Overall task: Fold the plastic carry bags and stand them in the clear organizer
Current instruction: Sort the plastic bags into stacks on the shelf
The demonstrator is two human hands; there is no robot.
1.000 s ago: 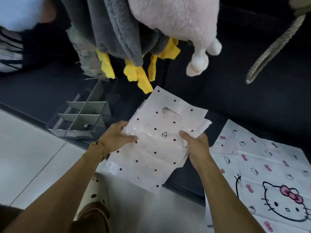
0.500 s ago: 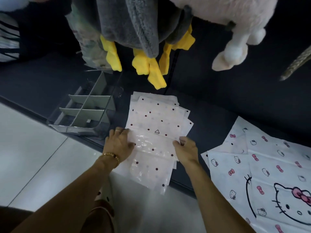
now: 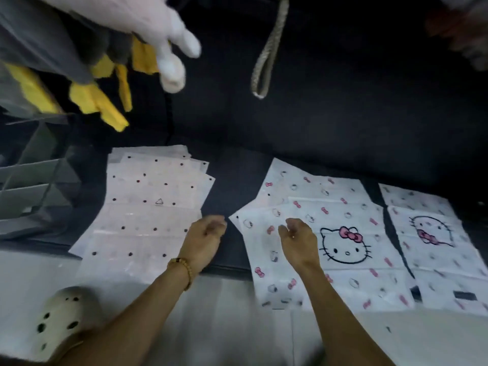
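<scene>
A dark mat (image 3: 330, 122) covers most of the view, its near edge meeting a pale floor (image 3: 237, 326). Three lots of plastic carry bags lie flat on it, their near ends hanging over onto the floor. The cat-print bag (image 3: 351, 262) in the middle is the widest, its long axis running away from the person and leaning slightly left; a second cat-print bag (image 3: 435, 249) lies just beside it to the right. The dotted bags (image 3: 148, 207) are stacked to the left, long axis also pointing away. The right hand (image 3: 298, 240) hovers over the left part of the middle bag, fingers loosely curled, holding nothing. The left hand (image 3: 204, 237), wearing a beaded bracelet (image 3: 182, 268), hangs over bare mat between the dotted stack and the cat-print bag, fingers relaxed, gripping nothing. The clear organizer (image 3: 34, 186) stands at far left beside the dotted stack; its visible compartments show no bags, though blur hides detail.
</scene>
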